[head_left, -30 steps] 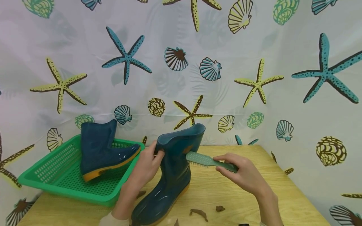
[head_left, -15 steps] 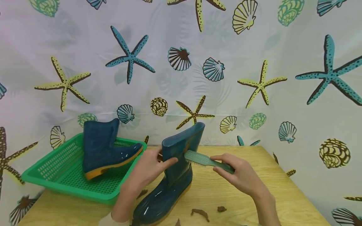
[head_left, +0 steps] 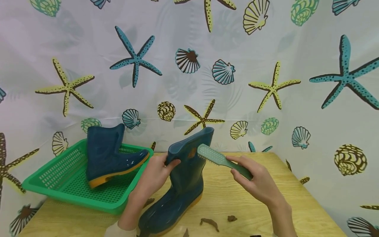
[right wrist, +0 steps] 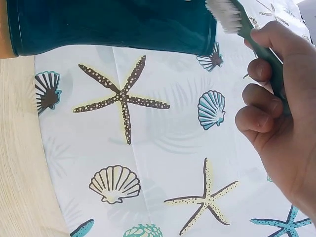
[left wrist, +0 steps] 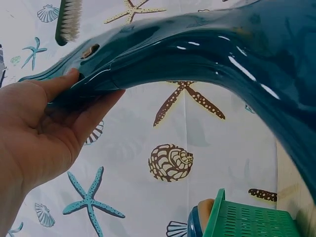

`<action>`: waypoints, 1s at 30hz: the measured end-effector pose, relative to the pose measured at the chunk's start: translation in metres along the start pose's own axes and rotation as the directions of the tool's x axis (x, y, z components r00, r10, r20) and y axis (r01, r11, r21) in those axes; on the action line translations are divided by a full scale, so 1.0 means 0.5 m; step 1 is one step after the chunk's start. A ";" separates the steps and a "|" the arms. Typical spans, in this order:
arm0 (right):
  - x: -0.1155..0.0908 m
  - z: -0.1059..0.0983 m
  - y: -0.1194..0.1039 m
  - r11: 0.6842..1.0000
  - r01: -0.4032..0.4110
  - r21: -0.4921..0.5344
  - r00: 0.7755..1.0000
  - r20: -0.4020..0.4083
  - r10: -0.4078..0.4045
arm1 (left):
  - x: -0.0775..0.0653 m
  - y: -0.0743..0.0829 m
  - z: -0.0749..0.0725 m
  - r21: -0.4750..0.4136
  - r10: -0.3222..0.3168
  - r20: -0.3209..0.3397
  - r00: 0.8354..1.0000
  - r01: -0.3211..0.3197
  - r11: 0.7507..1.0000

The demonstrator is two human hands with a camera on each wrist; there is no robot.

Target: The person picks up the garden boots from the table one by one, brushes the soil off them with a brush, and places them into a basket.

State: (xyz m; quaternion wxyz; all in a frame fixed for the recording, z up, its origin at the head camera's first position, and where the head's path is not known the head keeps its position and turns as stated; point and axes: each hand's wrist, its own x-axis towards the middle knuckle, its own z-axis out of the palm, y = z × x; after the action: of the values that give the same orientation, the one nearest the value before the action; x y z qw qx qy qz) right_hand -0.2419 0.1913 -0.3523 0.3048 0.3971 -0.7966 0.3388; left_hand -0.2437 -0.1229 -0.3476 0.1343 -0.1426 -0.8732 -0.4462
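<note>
A dark blue rubber boot [head_left: 177, 197] with a yellow-orange sole stands on the wooden table, its shaft leaning right. My left hand [head_left: 155, 174] grips the shaft near the top, thumb on the outer side; in the left wrist view my left hand [left wrist: 44, 128] pinches the boot's edge [left wrist: 148, 54]. A brown patch [head_left: 192, 152] marks the upper shaft. My right hand [head_left: 256, 177] holds a green scrub brush [head_left: 213, 155] by its handle. The brush head is beside the patch, white bristles [right wrist: 224, 16] towards the boot; whether they touch is unclear.
A green plastic basket [head_left: 74, 199] at the left holds a second blue boot [head_left: 109, 158], lying tilted. Brown crumbs and strips, such as a curved strip [head_left: 209, 223] and a lump [head_left: 232, 218], lie on the wooden table [head_left: 266, 197]. A shell-patterned curtain [head_left: 189, 82] hangs behind.
The brush has moved up and right, off the brown patch, and tilts more steeply. The boot's shaft has turned slightly, and my left thumb has shifted back towards its left edge.
</note>
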 end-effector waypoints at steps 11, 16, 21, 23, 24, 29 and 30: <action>0.004 -0.001 -0.002 0.998 0.059 0.009 0.998 -0.035 -0.058 | 0.000 -0.005 0.006 -0.032 0.052 0.018 0.998 -0.052 0.998; 0.009 0.004 0.004 0.993 0.099 -0.069 0.992 -0.076 -0.104 | 0.002 -0.008 0.009 -0.028 0.018 0.024 1.000 -0.017 0.999; 0.011 0.012 0.006 0.983 0.036 -0.183 0.996 -0.072 -0.050 | 0.001 -0.007 0.010 -0.009 0.020 0.017 1.000 -0.019 1.000; 0.012 0.015 0.005 0.979 0.009 -0.202 0.997 -0.069 -0.023 | 0.001 -0.007 0.011 0.007 0.025 0.009 1.000 -0.025 1.000; 0.012 0.017 0.004 0.979 0.006 -0.206 0.998 -0.066 -0.020 | 0.002 -0.007 0.012 0.016 0.029 0.003 1.000 -0.029 0.999; 0.010 0.027 0.002 0.982 0.000 -0.186 1.000 -0.007 -0.001 | 0.003 -0.008 0.017 0.056 0.053 -0.022 0.998 -0.052 0.997; 0.009 0.029 0.002 0.984 -0.002 -0.181 1.000 0.007 0.003 | 0.003 -0.009 0.018 0.057 0.053 -0.026 0.998 -0.051 0.997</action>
State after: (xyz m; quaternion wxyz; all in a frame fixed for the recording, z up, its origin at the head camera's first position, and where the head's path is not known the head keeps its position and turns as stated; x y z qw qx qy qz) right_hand -0.2481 0.1787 -0.3578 0.3362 0.3680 -0.8257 0.2642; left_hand -0.2478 -0.1178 -0.3553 0.1619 -0.1553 -0.8795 -0.4196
